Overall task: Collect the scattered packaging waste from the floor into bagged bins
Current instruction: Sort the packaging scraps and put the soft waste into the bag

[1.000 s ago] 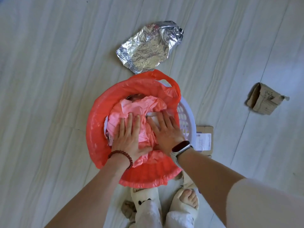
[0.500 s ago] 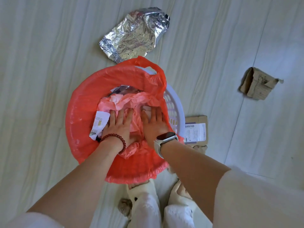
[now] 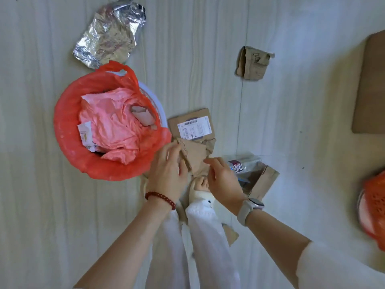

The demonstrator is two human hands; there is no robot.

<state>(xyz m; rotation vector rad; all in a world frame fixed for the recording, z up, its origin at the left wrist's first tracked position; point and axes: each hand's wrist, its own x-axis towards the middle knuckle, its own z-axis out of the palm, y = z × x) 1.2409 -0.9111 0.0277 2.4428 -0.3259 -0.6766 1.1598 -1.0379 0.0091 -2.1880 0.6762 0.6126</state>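
Note:
A white basket bin lined with a red bag stands on the floor at the left. Crumpled pink plastic, a paper label and a cardboard scrap fill it. Just right of the bin, a torn brown cardboard piece lies above my feet. My left hand grips its left edge, thumb on top. My right hand pinches its right edge. Partly under it lies a flat cardboard with a white shipping label.
A crumpled foil sheet lies beyond the bin. A folded cardboard scrap sits farther right. A plastic wrapper and an open cardboard flap lie by my right hand. A big cardboard sheet and a second red-bagged bin are at the right edge.
Both hands have left the bin, where they pressed the pink plastic down, and moved right onto the torn cardboard. The view has shifted right, showing more waste and a second bin.

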